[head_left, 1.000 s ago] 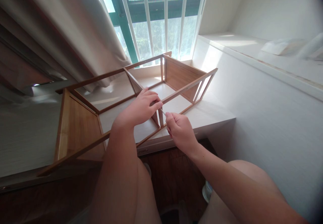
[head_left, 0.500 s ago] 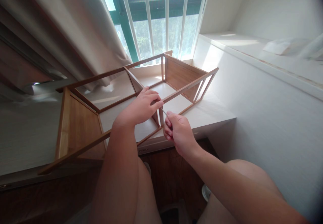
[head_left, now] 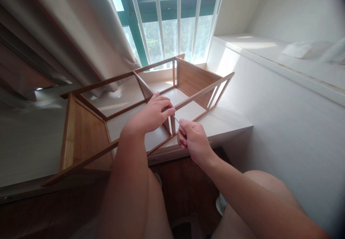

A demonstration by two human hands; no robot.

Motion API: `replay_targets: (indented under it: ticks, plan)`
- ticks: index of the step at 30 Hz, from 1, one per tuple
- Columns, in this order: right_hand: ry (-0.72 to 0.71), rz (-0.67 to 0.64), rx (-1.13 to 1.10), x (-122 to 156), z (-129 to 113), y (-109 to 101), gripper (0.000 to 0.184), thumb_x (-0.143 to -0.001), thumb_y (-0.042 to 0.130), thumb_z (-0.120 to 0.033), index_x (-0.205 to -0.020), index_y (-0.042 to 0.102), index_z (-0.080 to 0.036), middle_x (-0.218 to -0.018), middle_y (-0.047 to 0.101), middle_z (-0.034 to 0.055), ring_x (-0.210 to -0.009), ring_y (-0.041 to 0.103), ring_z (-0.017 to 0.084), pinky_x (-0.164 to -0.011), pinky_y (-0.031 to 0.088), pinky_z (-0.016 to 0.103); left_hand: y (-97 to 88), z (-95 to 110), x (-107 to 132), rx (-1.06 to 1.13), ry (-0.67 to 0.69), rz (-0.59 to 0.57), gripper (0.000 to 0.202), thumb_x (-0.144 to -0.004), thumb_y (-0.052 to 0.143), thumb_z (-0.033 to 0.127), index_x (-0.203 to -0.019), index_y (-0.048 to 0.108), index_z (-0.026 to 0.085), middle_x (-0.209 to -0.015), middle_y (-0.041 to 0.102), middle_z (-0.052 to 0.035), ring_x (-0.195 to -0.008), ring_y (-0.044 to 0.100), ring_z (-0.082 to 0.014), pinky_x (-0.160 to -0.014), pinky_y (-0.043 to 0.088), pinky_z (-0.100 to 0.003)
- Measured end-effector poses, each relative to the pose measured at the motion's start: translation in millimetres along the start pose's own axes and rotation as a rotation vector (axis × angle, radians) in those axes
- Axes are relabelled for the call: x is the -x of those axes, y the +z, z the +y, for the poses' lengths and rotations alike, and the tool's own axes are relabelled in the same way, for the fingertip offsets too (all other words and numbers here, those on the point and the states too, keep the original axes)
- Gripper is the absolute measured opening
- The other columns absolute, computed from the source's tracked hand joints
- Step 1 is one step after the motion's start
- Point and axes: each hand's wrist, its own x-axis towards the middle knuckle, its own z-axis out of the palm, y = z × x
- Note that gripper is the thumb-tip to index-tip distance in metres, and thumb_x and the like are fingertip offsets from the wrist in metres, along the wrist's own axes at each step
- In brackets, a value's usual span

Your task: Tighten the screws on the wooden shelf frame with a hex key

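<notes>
On the white table [head_left: 229,122] below the barred window [head_left: 172,23]: brown wooden shelf frame [head_left: 83,134], lying on its side, one end near the beige curtain [head_left: 81,34].

Left hand [head_left: 149,116]: grip closed over the near upper rail where the middle divider meets it; placed as it was a second ago.

Right hand [head_left: 192,140]: grip pinched shut on a thin metal tool [head_left: 176,119], whose tip is set against that same joint, just beside the left fingertips.

Change: the right wrist has rolled a little and sits slightly right of its place half a second ago; the frame is unmoved.

Judgement: a small turn of the tool, with work at this joint under way.
</notes>
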Motion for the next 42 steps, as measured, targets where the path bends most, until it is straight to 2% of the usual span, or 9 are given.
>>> replay_targets:
  ticks: [5, 9, 14, 25, 29, 35, 42]
  plan:
    - [-0.056, 0.009, 0.042, 4.5, -1.0, -1.5, 0.045, -0.095, 0.054, -0.041, -0.057, 0.037, -0.022, -0.038, 0.036, -0.0089, -0.033, 0.032, 0.007, -0.038, 0.026, 0.022, 0.2, 0.2, 0.2, 0.005, 0.028, 0.016, 0.033, -0.098, 0.042, 0.043, -0.092, 0.065, 0.02, -0.124, 0.065, -0.0044, -0.134, 0.045, -0.022, -0.128, 0.011, -0.041]
    - [-0.091, 0.037, 0.216, 4.9, -1.8, -5.5, 0.048, -0.097, 0.051, -0.045, -0.056, 0.039, -0.022, -0.039, 0.039, -0.0073, -0.036, 0.034, 0.008, -0.041, 0.028, 0.023, -0.3, 0.8, 0.5, 0.013, 0.038, 0.014, 0.032, -0.099, 0.043, 0.042, -0.087, 0.063, 0.02, -0.122, 0.066, -0.0039, -0.133, 0.046, -0.0206, -0.128, 0.01, -0.04]
    - [-0.183, 0.006, 0.478, -1.4, -0.7, -11.4, 0.05, -0.099, 0.047, -0.047, -0.057, 0.041, -0.021, -0.046, 0.042, -0.0053, -0.046, 0.037, 0.009, -0.049, 0.028, 0.025, -0.1, 1.5, -0.4, 0.001, 0.035, 0.012, 0.032, -0.099, 0.043, 0.041, -0.087, 0.063, 0.02, -0.122, 0.066, -0.0042, -0.133, 0.046, -0.0208, -0.128, 0.012, -0.042]
    - [-0.476, -0.021, 1.02, -9.2, -18.7, -20.9, 0.04, -0.099, 0.044, -0.032, -0.063, 0.032, -0.021, -0.054, 0.03, -0.0054, -0.053, 0.028, 0.011, -0.058, 0.02, 0.03, 0.3, 2.4, -1.1, -0.004, 0.011, 0.008, 0.034, -0.099, 0.043, 0.044, -0.092, 0.065, 0.02, -0.125, 0.065, -0.0045, -0.137, 0.044, -0.0219, -0.128, 0.012, -0.042]
    - [-0.519, -0.032, 1.174, -8.8, -22.1, -22.1, 0.038, -0.099, 0.042, -0.03, -0.064, 0.032, -0.021, -0.053, 0.038, -0.0038, -0.052, 0.03, 0.012, -0.058, 0.019, 0.03, 0.0, 2.5, -1.3, -0.004, 0.008, 0.002, 0.035, -0.099, 0.042, 0.044, -0.091, 0.065, 0.02, -0.126, 0.065, -0.0045, -0.137, 0.043, -0.0222, -0.128, 0.012, -0.042]
    - [-0.591, -0.009, 1.44, -4.9, -19.7, -21.9, 0.037, -0.101, 0.043, -0.031, -0.066, 0.046, -0.02, -0.06, 0.059, 0.0009, -0.053, 0.038, 0.013, -0.058, 0.018, 0.03, -0.5, 3.8, 0.0, -0.026, -0.017, 0.001, 0.037, -0.098, 0.041, 0.046, -0.095, 0.067, 0.02, -0.128, 0.064, -0.0041, -0.137, 0.042, -0.0243, -0.127, 0.015, -0.044]
    - [-0.572, -0.002, 1.469, -4.4, -19.7, -20.9, 0.039, -0.102, 0.04, -0.034, -0.068, 0.051, -0.02, -0.064, 0.064, 0.0037, -0.054, 0.042, 0.014, -0.057, 0.016, 0.031, -0.1, 4.6, 0.1, -0.047, -0.018, -0.007, 0.04, -0.098, 0.039, 0.048, -0.098, 0.067, 0.02, -0.125, 0.064, -0.0052, -0.129, 0.048, -0.0251, -0.126, 0.018, -0.047]
